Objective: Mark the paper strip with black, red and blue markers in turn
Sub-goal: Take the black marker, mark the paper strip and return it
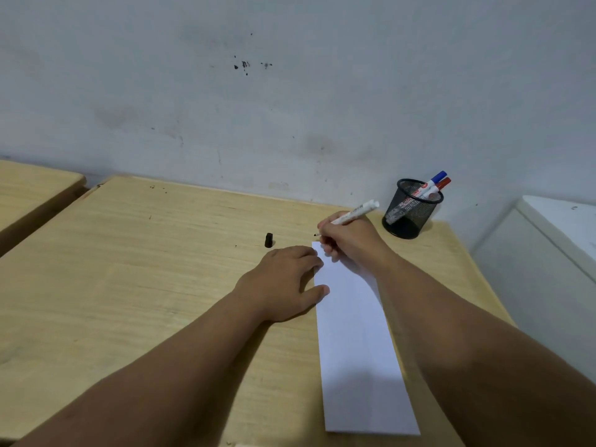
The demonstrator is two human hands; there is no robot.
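A long white paper strip [358, 350] lies on the wooden desk [145, 269], running from the near edge toward the far side. My left hand [283, 282] rests flat on the strip's left edge near its far end, fingers spread. My right hand [348, 240] grips an uncapped black marker [354, 212]; its black tip hovers just beyond the strip's far left corner, over the desk. The marker's black cap [268, 240] stands on the desk to the left. A red marker [438, 188] and a blue marker [433, 180] stick out of a black mesh cup [409, 211].
The mesh cup stands at the desk's far right corner against a stained white wall [290, 91]. A second wooden desk [29, 188] adjoins on the left. A white cabinet [554, 246] stands to the right of the desk.
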